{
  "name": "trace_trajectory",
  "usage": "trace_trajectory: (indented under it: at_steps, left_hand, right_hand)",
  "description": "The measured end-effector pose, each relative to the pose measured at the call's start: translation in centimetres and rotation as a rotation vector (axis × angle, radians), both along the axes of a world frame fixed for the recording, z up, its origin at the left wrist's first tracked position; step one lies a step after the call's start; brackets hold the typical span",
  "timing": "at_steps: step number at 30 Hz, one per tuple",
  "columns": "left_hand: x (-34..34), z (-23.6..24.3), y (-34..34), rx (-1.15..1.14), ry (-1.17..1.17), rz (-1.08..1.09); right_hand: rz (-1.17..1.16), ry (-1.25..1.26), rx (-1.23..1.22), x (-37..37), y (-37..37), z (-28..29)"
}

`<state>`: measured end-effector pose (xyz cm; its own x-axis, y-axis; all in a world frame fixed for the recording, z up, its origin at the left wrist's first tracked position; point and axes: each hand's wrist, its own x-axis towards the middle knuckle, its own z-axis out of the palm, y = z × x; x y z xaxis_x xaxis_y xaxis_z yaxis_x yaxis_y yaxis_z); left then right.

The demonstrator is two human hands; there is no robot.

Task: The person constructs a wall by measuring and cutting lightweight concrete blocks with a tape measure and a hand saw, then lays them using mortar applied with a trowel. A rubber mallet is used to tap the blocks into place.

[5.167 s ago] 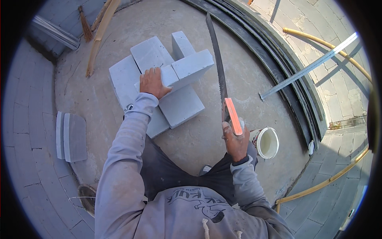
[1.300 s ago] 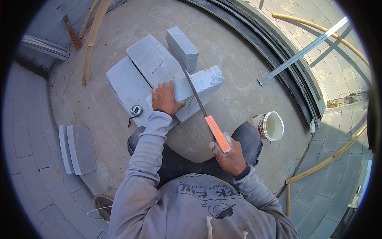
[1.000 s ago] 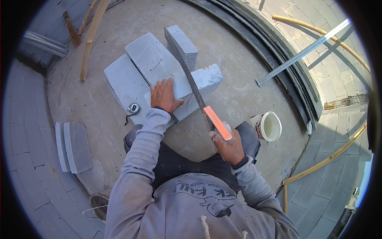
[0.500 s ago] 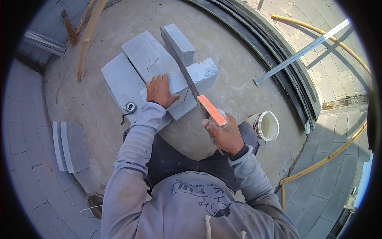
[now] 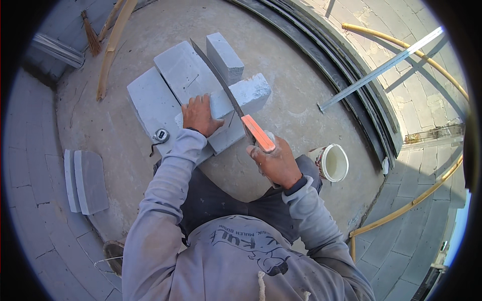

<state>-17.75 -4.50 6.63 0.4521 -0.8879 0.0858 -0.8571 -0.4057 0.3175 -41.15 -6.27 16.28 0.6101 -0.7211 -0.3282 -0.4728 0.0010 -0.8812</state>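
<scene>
In my right hand [image 5: 277, 159] is a hand saw [image 5: 219, 75] with an orange handle, its fingers closed round the grip. The long dark blade slants up and left, lying across a narrow pale-grey aerated concrete block [image 5: 251, 94]. My left hand [image 5: 199, 114] grips that block left of the blade, thumb towards the saw. Beneath are two larger blocks side by side, a left one [image 5: 150, 100] and a right one [image 5: 183, 65] with a dark line marked on its top. A tape measure [image 5: 161, 135] rests on the left one, near my left wrist.
Another block [image 5: 224, 57] stands just beyond the blade. A white bucket [image 5: 333, 163] is by my right knee. Two thin slabs [image 5: 90, 183] lean at the left wall. Dark curved strips [image 5: 346, 83], a metal bar [image 5: 379, 70] and a wooden strip [image 5: 110, 55] border the floor.
The saw and my right hand have shifted left and slightly down, with the blade still across the block. My left hand keeps its grip; the whole view has shifted slightly.
</scene>
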Motion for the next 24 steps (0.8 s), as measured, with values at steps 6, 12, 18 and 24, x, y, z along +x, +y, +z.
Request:
trace_trajectory:
  at_steps: [6,12,18,24]
  left_hand:
    - [-0.7,1.1,0.5,0.061,0.005,-0.028]
    - [0.6,0.5,-0.5,0.055,-0.002,-0.017]
    - [-0.2,1.0,-0.1,0.064,-0.017,0.007]
    - [-1.2,0.4,0.0,0.01,-0.015,-0.035]
  right_hand:
    - [0.044,0.091,-0.016,-9.2,5.7,1.0]
    - [-0.059,-0.006,0.215,0.3,-1.1,3.1]
    - [0.013,0.043,0.08,-7.9,4.6,0.7]
    - [-0.061,-0.005,0.103,-4.4,1.1,-0.1]
